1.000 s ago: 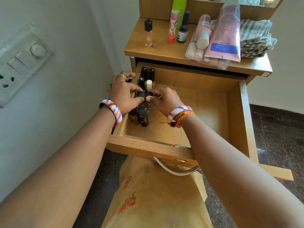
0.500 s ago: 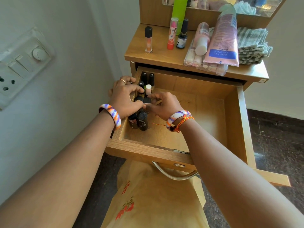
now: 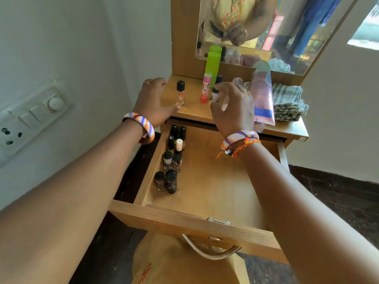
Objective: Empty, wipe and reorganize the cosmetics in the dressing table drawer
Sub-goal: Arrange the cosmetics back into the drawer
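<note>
The wooden drawer (image 3: 213,193) is pulled out. Several small nail-polish bottles (image 3: 171,160) stand in two rows along its left wall. On the dressing table top (image 3: 192,109) stand an orange bottle with a black cap (image 3: 180,93), a pink lip-balm stick (image 3: 205,88), a small dark bottle (image 3: 215,91), a green bottle (image 3: 212,63) and a large pink tube (image 3: 263,95). My left hand (image 3: 152,101) hovers open over the top's left edge, beside the orange bottle. My right hand (image 3: 233,103) hovers open in front of the small dark bottle and holds nothing.
A folded striped cloth (image 3: 288,102) lies at the right end of the top. A mirror (image 3: 266,27) rises behind the bottles. A switch panel (image 3: 30,117) sits on the left wall. The drawer's metal handle (image 3: 209,250) hangs above a yellow garment.
Both hands have left the nail-polish bottles in the drawer and risen to the table top. The view has tilted up, showing the mirror.
</note>
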A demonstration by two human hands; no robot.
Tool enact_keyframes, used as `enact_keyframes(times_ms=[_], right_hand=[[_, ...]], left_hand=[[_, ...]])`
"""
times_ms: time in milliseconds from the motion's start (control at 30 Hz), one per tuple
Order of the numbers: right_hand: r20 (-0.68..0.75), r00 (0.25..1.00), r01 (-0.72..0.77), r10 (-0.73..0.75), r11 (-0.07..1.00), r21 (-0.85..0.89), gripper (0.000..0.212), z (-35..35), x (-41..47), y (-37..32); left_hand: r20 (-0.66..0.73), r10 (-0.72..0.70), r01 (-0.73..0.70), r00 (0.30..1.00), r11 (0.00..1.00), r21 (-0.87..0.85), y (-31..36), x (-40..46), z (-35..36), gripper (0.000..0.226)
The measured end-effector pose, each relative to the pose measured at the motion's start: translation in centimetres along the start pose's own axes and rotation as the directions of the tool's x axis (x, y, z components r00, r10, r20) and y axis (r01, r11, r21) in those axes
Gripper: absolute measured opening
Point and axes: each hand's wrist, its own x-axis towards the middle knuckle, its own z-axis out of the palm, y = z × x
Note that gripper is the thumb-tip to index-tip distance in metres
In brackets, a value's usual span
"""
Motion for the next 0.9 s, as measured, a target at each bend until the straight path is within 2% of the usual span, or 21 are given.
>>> enact_keyframes(times_ms=[67, 100, 200, 300, 367, 433, 467, 567, 667, 700, 767, 800, 867, 900], right_hand=[[0.087, 0.99, 0.133, -0.114, 0.955, -0.264, 0.055, -0.7, 2.3, -0.9], [0.159, 0.973, 0.215, -0.169, 0.916, -0.338, 0.065, -0.8, 3.3, -1.4], [0.371, 0.902, 0.373, -0.222, 0.833, -0.409, 0.077, 0.2, 6.1, -1.9], [0.454, 0.871, 0.423, -0.19, 0.76, -0.494, 0.057, 1.1, 7.3, -2.1], [0.444, 0.864, 0.47, -0.238, 0.699, -0.539, 0.042, 1.2, 7.5, -2.3], [0.402, 0.866, 0.488, -0.298, 0.682, -0.545, 0.033, 0.8, 7.1, -2.4], [0.374, 0.873, 0.477, -0.312, 0.706, -0.524, 0.03, 0.5, 6.7, -2.4], [0.307, 0.919, 0.352, -0.247, 0.867, -0.354, 0.029, -1.0, 5.0, -2.6], [0.337, 0.928, 0.238, -0.158, 0.949, -0.209, 0.011, -2.8, 2.8, -3.0], [0.386, 0.913, 0.212, -0.129, 0.96, -0.181, 0.002, -3.6, 1.8, -3.3], [0.501, 0.864, 0.144, -0.047, 0.977, -0.157, 0.017, -5.1, -0.8, -4.0], [0.569, 0.822, 0.076, 0.008, 0.989, -0.124, 0.018, -5.7, -2.3, -4.2], [0.691, 0.718, -0.027, 0.087, 0.995, -0.097, 0.005, -6.0, -5.2, -4.5], [0.709, 0.698, -0.038, 0.103, 0.994, -0.107, 0.005, -5.8, -6.5, -4.6]], left_hand=[[0.058, 0.008, -0.015, 0.998, 0.992, 0.126, 1.2, 2.3, 0.4, 0.079], [0.087, 0.0, -0.016, 0.996, 0.982, 0.187, 1.7, 3.2, 0.6, 0.081], [0.124, 0.016, -0.043, 0.992, 0.976, 0.214, 2.5, 4.9, 1.4, 0.065], [0.08, 0.088, -0.099, 0.993, 0.984, 0.151, 2.6, 5.2, 1.4, 0.029], [0.061, 0.123, -0.131, 0.991, 0.982, 0.139, 2.5, 5.0, 1.0, 0.022], [0.052, 0.149, -0.154, 0.987, 0.982, 0.107, 2.6, 4.6, 0.0, 0.023], [0.047, 0.157, -0.16, 0.986, 0.984, 0.074, 2.8, 4.2, -0.6, 0.026], [0.06, 0.169, -0.169, 0.984, 0.986, 0.0, 3.7, 2.5, -2.8, 0.037], [0.207, 0.166, -0.173, 0.964, 0.985, 0.017, 4.3, -0.4, -5.4, 0.029], [0.294, 0.154, -0.169, 0.943, 0.985, 0.027, 4.3, -1.6, -6.1, 0.026], [0.449, 0.125, -0.166, 0.885, 0.985, 0.053, 3.9, -3.7, -7.1, 0.023], [0.498, 0.112, -0.165, 0.86, 0.984, 0.065, 3.4, -4.7, -7.3, 0.023], [0.563, 0.084, -0.165, 0.822, 0.982, 0.094, 2.4, -6.7, -7.2, 0.024], [0.587, 0.072, -0.171, 0.807, 0.979, 0.115, 1.8, -7.6, -6.9, 0.024]])
